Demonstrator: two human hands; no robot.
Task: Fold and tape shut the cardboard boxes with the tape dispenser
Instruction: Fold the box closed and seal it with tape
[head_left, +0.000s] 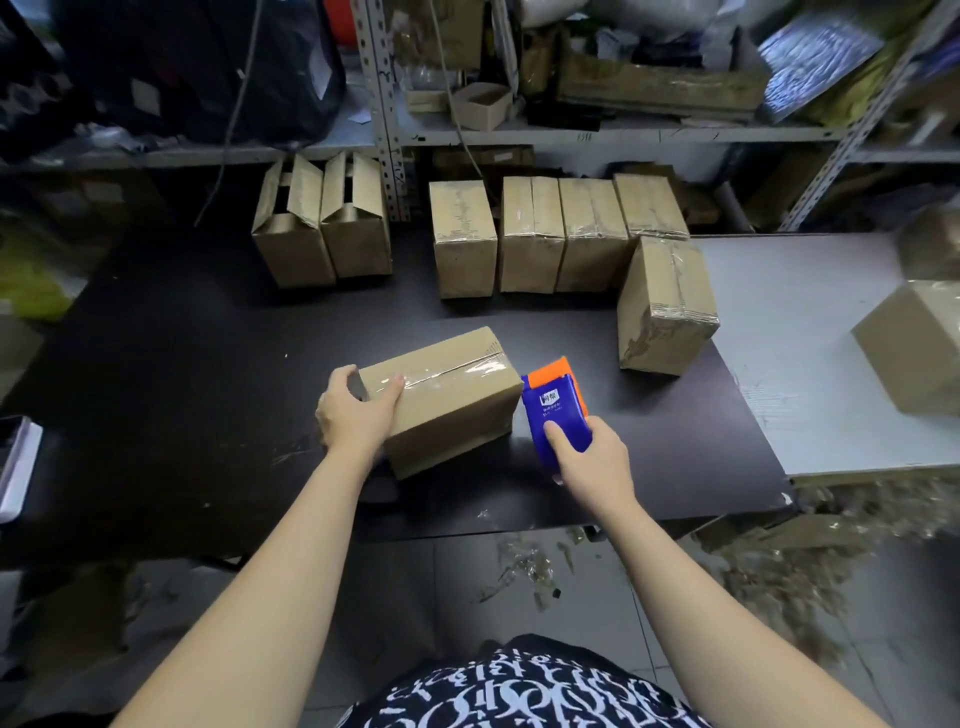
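The small brown cardboard box (441, 397), centred on the black table (156, 415), is gripped at its end by the left hand (353, 410), thumb over the clear tape strip (452, 371). The blue-and-orange tape dispenser (556, 408), clasped in the right hand's (592, 462) curled fingers, is held at the far end. Taping seems nearly finished; cutting the tape is probably needed next.

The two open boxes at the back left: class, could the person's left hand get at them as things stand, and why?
Probably yes: only bare black table lies before the open boxes, but the left hand grips the taped box and must let go first.
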